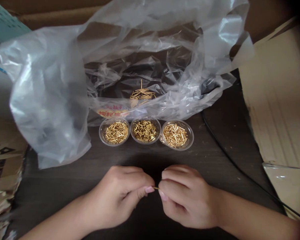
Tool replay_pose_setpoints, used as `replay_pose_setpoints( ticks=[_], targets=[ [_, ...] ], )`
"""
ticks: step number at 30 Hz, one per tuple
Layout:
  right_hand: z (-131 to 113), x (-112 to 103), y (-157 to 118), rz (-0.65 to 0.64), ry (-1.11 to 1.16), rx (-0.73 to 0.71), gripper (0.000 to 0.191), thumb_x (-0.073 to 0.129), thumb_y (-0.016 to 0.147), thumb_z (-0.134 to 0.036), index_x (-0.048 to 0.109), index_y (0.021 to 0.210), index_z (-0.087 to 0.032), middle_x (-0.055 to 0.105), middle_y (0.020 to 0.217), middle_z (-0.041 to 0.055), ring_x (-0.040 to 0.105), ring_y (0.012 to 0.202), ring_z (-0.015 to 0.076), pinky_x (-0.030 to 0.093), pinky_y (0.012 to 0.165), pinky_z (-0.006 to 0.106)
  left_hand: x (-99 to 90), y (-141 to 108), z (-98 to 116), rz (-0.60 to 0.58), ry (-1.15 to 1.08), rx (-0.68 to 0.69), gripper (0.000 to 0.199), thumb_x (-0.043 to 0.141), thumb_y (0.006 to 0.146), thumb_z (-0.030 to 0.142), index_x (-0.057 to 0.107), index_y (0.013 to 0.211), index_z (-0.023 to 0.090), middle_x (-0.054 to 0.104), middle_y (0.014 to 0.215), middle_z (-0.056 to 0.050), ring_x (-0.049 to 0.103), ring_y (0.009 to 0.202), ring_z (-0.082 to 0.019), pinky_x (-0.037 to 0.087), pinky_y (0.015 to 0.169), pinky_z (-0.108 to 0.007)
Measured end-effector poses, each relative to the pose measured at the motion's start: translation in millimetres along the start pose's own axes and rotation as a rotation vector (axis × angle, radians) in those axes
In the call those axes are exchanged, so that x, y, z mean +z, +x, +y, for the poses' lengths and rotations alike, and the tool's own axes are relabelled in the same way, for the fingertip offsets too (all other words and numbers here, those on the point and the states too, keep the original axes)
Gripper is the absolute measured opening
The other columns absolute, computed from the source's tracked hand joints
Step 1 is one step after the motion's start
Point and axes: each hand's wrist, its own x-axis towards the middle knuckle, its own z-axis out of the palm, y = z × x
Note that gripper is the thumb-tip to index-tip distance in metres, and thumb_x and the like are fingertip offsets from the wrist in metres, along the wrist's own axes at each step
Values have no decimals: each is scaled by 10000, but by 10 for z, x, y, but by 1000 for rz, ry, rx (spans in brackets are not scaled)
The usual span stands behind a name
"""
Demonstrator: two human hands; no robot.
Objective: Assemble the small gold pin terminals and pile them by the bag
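Between my two hands, low in the middle of the head view, is a thin brass-coloured pin [156, 188]. My left hand [126, 195] pinches one end with thumb and forefinger. The other end is in the closed fingers of my right hand [183, 196]. Only the short middle of the pin shows. Just beyond the hands stand three clear round cups in a row: the left cup [100, 136] and right cup [191, 138] hold light gold small metal pieces, the middle cup [132, 133] darker brass ones.
A large clear plastic bag [50, 86] lies open behind the cups, with a pile of thin gold pins [142, 95] in it. Right of it a black cable [230, 156] crosses the dark table [90, 160]. Cardboard stands at the right [275, 96] and left [5, 166].
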Motion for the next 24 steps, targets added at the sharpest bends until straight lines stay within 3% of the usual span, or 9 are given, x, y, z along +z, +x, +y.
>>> replay_pose_setpoints(
  ticks=[16, 24],
  targets=[
    [-55, -5, -5, -66, 119, 69, 270, 401, 914, -46, 420, 693, -200, 353, 653, -39, 342, 589, 116, 324, 571, 281, 23, -26, -55, 3, 46, 74, 154, 542, 955, 21, 634, 884, 122, 569, 679, 15, 496, 591, -101, 380, 554, -212],
    [-63, -27, 81, -53, 446, 247, 216, 445, 849, -47, 368, 720, -203, 359, 618, -68, 355, 535, 67, 289, 530, 216, 35, -48, -4, 6, 32, 8, 171, 499, 986, 50, 623, 891, 120, 536, 698, 14, 507, 577, -87, 410, 553, -186]
  ],
)
